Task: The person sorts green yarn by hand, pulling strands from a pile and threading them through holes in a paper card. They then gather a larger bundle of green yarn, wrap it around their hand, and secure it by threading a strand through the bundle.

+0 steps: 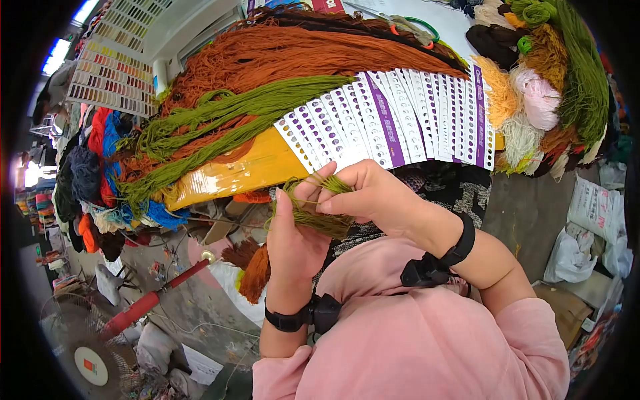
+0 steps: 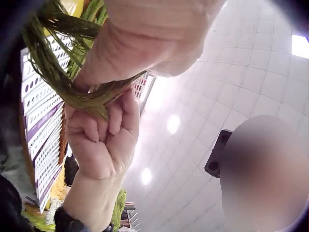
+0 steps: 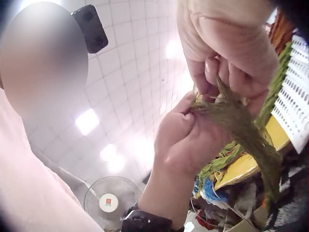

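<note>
A hank of olive-green thread (image 1: 320, 221) is between the two hands, in front of the person's chest. The left hand (image 1: 297, 243) holds it, palm up, with the thread across the palm and fingers. From the right, the right hand (image 1: 363, 193) pinches strands of it, fingers curled. In the left wrist view the thread (image 2: 67, 92) loops between the right hand (image 2: 104, 140) and the left hand (image 2: 149, 38). In the right wrist view the thread (image 3: 241, 128) hangs down past the left hand (image 3: 186, 140), the right hand (image 3: 231, 48) gripping it from above.
Beyond the hands lie white and purple hole cards (image 1: 387, 127), a yellow board (image 1: 240, 170), and long rust-brown (image 1: 267, 57) and green yarn (image 1: 220, 133). Colour charts (image 1: 117, 77) stand back left. Yarn bundles (image 1: 537, 97) are at right, a fan (image 1: 90, 353) at lower left.
</note>
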{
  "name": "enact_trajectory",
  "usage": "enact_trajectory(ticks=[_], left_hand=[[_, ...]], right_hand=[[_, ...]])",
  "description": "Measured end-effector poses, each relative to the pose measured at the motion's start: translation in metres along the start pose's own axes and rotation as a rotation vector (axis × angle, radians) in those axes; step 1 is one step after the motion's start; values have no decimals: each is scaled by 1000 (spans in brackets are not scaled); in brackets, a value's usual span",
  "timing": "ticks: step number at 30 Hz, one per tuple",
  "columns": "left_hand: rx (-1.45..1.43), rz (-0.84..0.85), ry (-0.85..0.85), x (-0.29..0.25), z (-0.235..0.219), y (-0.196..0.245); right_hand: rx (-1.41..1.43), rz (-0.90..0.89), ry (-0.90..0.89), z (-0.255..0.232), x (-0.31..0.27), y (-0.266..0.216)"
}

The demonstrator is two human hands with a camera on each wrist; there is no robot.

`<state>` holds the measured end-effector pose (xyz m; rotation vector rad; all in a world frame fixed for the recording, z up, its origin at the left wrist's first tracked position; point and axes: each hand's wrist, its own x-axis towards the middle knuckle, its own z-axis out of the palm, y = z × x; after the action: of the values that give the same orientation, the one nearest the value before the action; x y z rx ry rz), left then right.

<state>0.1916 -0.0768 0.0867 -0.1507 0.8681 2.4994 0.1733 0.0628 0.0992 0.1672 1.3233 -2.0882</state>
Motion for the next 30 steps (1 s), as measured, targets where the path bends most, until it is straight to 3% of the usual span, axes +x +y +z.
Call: enact_trajectory(ticks=[3,6,9,10,13,14,16,17,18,19,21,22,24,25,26,27,28,29,30], left_hand=[[26,63,200,0,-1,-5],[326,265,302,-6,-9,-16],[-176,236,-265,-9,-37,-6],[-20,256,13,-13,-16,3],[634,-73,113,-1,9,15],[811,-94,-36,3,-9,15],[556,-222,-74,2,-6,41],[428,-290,-94,0,-4,54],[455,-265,29,-2,-4,63],[398,-99,91,-5,-17,68],[-319,-113,-1,-7,-79,95],[-472,80,130,-12,-87,106],[-529,191,305,-42,-179,135],[-359,344,613,-66,-239,149],[-324,450,741,-97,-282,161],[-275,548,873,-127,-325,172],[-165,599,1027,-155,-353,183],[28,604,1136,-176,-366,193],[285,584,1218,-192,-375,203]], right_hand=[[111,-57,-5,-5,5,8],[190,-110,-84,-12,8,14],[451,226,-289,-23,-11,5],[427,245,-321,-29,-12,6],[321,355,-409,-32,-15,-7],[-23,196,-317,-28,-20,-16],[-664,-188,-142,-29,-28,-31],[-661,-190,-164,-28,-32,-41],[-656,-191,-188,-23,-39,-56],[-650,-193,-212,-22,-43,-67],[-139,-418,-418,-42,-42,-85],[155,-425,-405,-52,-47,-101],[564,-446,-568,-85,-55,-131],[761,-441,-662,-101,-59,-147],[873,-553,-577,-117,-65,-153],[860,-551,-452,-135,-71,-169],[648,-709,-216,-179,-78,-181],[609,-665,-253,-208,-83,-194],[527,-657,-102,-210,-85,-200]])
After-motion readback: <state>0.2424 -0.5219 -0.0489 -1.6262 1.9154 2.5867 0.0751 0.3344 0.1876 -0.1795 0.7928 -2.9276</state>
